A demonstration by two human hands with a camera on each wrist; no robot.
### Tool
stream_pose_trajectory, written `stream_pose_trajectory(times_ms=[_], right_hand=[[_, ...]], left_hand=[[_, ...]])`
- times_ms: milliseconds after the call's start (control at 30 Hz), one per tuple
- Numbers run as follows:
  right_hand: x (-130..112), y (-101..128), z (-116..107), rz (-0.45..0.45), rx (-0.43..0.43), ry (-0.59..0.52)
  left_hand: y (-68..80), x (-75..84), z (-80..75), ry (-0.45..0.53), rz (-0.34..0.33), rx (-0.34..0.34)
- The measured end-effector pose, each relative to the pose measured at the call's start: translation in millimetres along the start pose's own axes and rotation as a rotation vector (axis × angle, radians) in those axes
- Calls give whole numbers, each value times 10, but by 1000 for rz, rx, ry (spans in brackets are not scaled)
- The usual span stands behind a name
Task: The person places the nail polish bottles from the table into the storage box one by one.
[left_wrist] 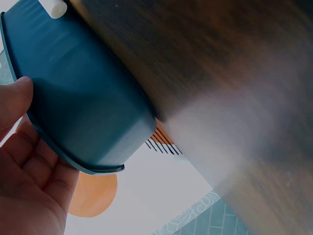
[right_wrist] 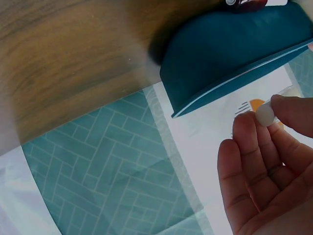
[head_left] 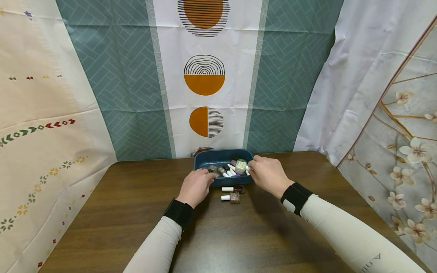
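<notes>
A dark blue plastic bin (head_left: 223, 153) stands at the table's back edge with several nail polish bottles (head_left: 222, 170) inside, many with white caps. My left hand (head_left: 196, 186) is at the bin's front left rim. In the left wrist view its thumb (left_wrist: 17, 100) lies over the rim from outside, while the fingertips pass behind the wall, hidden. My right hand (head_left: 269, 173) pinches the white cap (right_wrist: 264, 114) of a pale green nail polish bottle (head_left: 241, 166), raised over the bin's right side. In the right wrist view the other fingers extend beside the cap.
On the wooden table (head_left: 136, 212), just in front of the bin, lie a dark red nail polish bottle (head_left: 239, 189) and a glittery brown one (head_left: 235, 197), white caps to the left. Patterned curtain cloth (head_left: 211, 94) hangs right behind the table, with more cloth along both sides.
</notes>
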State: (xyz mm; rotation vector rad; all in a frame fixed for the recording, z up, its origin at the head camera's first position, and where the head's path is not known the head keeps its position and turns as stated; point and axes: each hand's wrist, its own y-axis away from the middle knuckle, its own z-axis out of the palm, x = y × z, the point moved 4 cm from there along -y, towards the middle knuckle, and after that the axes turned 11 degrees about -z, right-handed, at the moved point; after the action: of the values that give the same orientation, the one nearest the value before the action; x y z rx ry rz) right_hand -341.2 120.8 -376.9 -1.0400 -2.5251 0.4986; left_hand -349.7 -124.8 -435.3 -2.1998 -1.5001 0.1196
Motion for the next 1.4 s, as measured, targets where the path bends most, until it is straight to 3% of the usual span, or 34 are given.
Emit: stream_pose_trajectory(times_ms=[767, 1400], right_hand=[[68, -300, 268, 75, -112, -3], [108, -366, 463, 130, -252, 43]], left_hand=[[23, -6, 6, -5, -14, -3], [4, 2, 17, -3, 14, 22]])
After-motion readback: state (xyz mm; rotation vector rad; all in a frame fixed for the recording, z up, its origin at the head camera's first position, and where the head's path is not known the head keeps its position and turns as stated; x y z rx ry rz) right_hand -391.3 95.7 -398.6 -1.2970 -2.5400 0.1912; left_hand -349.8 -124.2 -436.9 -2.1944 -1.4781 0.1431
